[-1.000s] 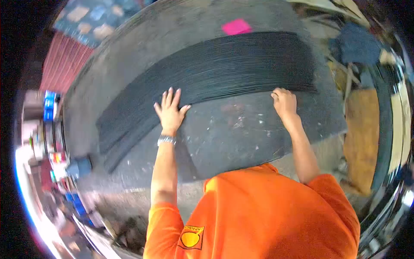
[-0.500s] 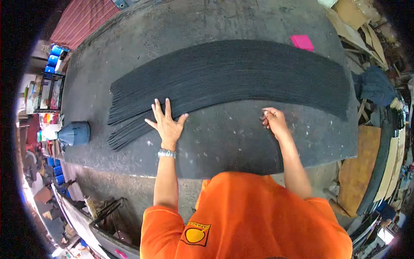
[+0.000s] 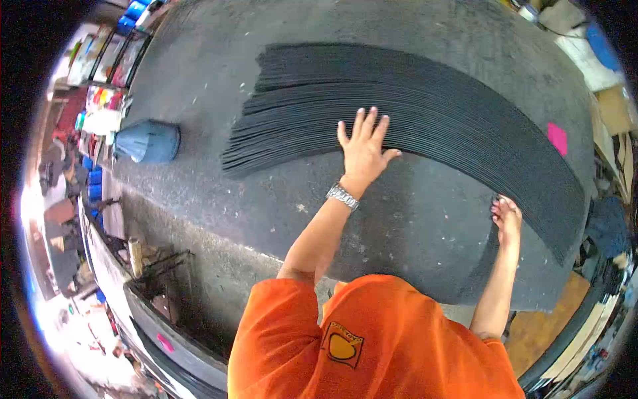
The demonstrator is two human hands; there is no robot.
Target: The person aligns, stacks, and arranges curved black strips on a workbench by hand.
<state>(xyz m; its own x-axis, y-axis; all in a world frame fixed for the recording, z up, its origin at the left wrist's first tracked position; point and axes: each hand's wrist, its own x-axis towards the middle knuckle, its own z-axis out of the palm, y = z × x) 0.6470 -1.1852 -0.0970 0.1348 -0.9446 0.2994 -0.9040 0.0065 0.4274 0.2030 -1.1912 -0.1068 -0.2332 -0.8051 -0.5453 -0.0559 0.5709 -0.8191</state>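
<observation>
Many long, thin black strips (image 3: 425, 110) lie side by side on the dark table (image 3: 412, 246), forming one broad curved band. Their left ends are uneven, with narrow gaps between some of them. My left hand (image 3: 363, 151), with a metal watch (image 3: 343, 195) on its wrist, is open, fingers spread over the near edge of the band. Close to that edge, further right, my right hand (image 3: 507, 216) has its fingers curled in. What those fingers hold, if anything, is too dark and small to make out.
A blue-grey container (image 3: 147, 141) stands at the table's left edge. A pink piece (image 3: 557, 139) lies beyond the band at the right. Shelves with blue items are at the left, and brown boards (image 3: 551, 319) lean beside the right edge.
The view has turned, and the band appears tilted down to the right. My left hand sits further right along it. The separated lower strips have closed up with the rest. My right hand is nearer the band.
</observation>
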